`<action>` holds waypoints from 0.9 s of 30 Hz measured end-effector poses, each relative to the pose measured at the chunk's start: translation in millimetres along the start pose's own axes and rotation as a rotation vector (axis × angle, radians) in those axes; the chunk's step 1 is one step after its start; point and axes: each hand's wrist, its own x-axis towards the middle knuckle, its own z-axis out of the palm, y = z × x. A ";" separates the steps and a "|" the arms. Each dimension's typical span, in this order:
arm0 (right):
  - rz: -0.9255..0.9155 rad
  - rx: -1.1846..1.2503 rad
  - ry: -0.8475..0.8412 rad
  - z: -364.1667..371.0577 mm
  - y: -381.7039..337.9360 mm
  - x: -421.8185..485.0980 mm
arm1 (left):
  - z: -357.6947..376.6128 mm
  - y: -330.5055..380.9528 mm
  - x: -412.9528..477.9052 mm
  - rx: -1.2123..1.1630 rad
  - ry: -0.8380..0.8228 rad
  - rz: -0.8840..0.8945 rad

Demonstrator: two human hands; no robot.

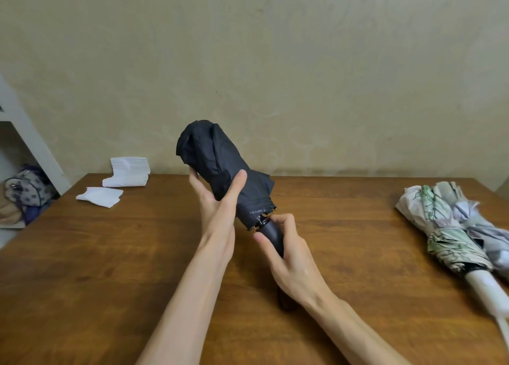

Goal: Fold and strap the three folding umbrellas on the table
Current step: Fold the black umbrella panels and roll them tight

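A black folding umbrella (212, 155) is held above the wooden table (110, 254), tilted with its top toward the upper left. My left hand (217, 202) wraps around its gathered canopy from below. My right hand (286, 251) grips its dark handle at the lower end. The canopy cloth is bunched and loose, and I see no strap around it. At the table's right edge lie two more collapsed umbrellas: one with a green leaf print and a white handle (446, 232), and a pale grey-lilac one (484, 227) beside it.
Two stacks of white paper napkins (126, 172) (100, 196) lie at the table's far left. A white shelf with a patterned bag (24, 191) stands off the left edge. A beige wall runs behind the table.
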 end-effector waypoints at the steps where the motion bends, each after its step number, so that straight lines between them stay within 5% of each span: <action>1: -0.002 0.012 -0.018 -2.5 0.6 0.1 | -1.2 -0.6 0.0 -0.019 -0.005 -0.009; 9: 0.096 0.049 -0.133 -16.4 4.0 0.2 | -3.6 -9.6 -0.6 0.072 0.012 -0.010; 15: -0.050 -0.515 0.118 -1.1 7.0 -3.7 | 6.5 -14.9 -8.2 0.081 0.082 -0.029; 21: -0.042 -0.127 -0.105 -23.3 10.0 20.7 | 3.6 0.3 -2.8 -0.004 0.029 -0.006; 27: 0.000 0.057 -0.147 -31.8 9.0 28.7 | 6.3 11.1 0.7 -0.120 -0.076 0.006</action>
